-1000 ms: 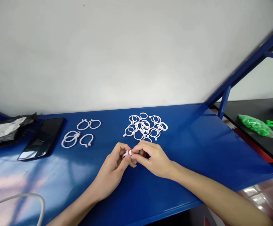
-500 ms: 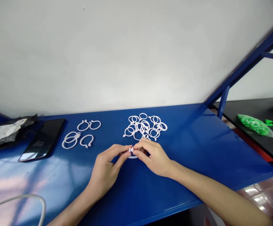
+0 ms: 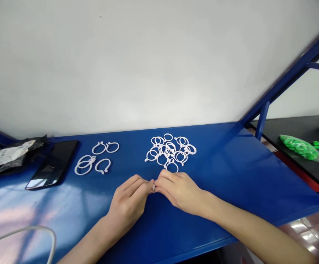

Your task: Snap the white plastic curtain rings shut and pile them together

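My left hand [image 3: 130, 198] and my right hand [image 3: 180, 192] meet over the middle of the table. Both are closed, pinching a white plastic ring [image 3: 153, 187] between their fingertips. Just a small white end of it shows; fingers cover the rest. Beyond the right hand lies a loose cluster of similar white rings [image 3: 162, 159], open hoops with knobbed ends. Farther left, several more white rings [image 3: 103, 165] are spread apart, two of them overlapping.
On the blue table [image 3: 203, 231], a black phone-like slab [image 3: 51, 165] lies at left beside a black plastic package [image 3: 13, 156]. A pale cable [image 3: 32, 228] curves in front. At right, a bag of green pieces [image 3: 299, 148] rests on a dark surface beyond a blue metal frame [image 3: 262, 119].
Both hands have come slightly nearer to me, with fingers more curled. The ring's two knobs and lower curve showed before; now only a small white end does. A ring behind the right hand is uncovered.
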Available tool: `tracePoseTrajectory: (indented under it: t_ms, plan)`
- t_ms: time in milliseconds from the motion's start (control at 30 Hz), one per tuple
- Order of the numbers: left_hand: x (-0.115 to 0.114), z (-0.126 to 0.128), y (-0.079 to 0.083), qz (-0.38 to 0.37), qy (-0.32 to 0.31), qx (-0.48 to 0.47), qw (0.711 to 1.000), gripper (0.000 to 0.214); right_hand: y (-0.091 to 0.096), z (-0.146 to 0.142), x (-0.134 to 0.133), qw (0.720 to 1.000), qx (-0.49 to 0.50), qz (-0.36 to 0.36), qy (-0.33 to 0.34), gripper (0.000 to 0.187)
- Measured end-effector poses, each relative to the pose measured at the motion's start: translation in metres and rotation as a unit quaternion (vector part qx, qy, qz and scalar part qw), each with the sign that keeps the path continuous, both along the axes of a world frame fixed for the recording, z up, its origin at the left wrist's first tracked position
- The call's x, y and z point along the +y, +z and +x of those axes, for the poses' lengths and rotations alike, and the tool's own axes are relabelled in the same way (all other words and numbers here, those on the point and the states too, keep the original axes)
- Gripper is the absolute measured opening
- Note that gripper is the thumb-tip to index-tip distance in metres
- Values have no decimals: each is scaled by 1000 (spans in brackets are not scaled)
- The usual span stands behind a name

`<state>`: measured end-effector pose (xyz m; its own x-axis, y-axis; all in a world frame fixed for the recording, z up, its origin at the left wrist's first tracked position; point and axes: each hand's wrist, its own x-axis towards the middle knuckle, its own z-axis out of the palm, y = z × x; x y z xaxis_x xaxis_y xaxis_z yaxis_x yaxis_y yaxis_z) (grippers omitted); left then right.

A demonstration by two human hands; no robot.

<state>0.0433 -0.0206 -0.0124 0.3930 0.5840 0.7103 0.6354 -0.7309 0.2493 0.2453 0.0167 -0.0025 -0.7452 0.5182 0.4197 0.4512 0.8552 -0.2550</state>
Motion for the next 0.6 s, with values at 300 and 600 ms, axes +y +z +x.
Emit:
tracePoseTrajectory:
  t_ms: [300,600]
  plan:
    - [29,-60,7,-96,397,251,878,41,-3,37,67,972,30,76,-221,25]
    - [38,-79,3,-194,339,227,892,36,-8,49,80,965,35,53,-255,24]
